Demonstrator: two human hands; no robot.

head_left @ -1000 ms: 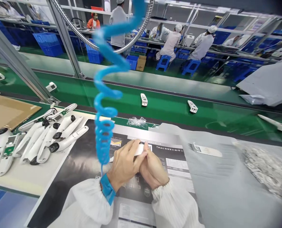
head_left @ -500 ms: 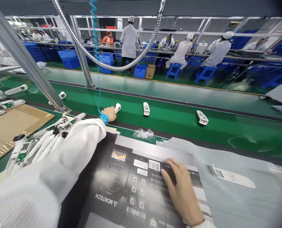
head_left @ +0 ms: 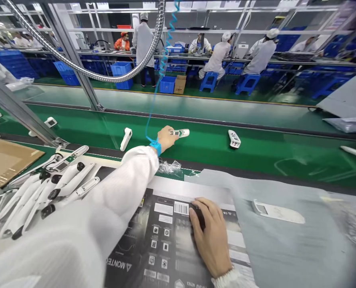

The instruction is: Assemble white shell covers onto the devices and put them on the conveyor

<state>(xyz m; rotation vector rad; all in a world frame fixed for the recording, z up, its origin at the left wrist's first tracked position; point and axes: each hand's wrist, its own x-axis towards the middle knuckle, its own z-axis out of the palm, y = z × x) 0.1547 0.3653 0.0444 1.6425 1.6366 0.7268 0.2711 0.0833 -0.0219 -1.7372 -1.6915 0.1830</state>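
Observation:
My left hand (head_left: 165,138) reaches out over the green conveyor belt (head_left: 196,150) and pinches the near end of a white handheld device (head_left: 180,132) lying there. A blue wrist strap (head_left: 155,147) sits on that wrist, and its coiled cord (head_left: 162,68) runs upward. Left of the hand, another white device (head_left: 125,139) lies on the belt. My right hand (head_left: 209,232) rests palm down on a black printed sheet (head_left: 162,240) in front of me, fingers lying together and holding nothing that I can see.
A third device (head_left: 234,139) lies further right on the belt. Several white device shells (head_left: 45,188) are heaped at left beside cardboard (head_left: 6,158). A white cover part (head_left: 278,212) lies on grey plastic film (head_left: 286,240). A slanted metal post (head_left: 21,112) stands left. People work at benches behind.
My left hand let go of the device it had set on the belt, which has drifted left, and moved right onto another device. The right hand stayed on the black sheet.

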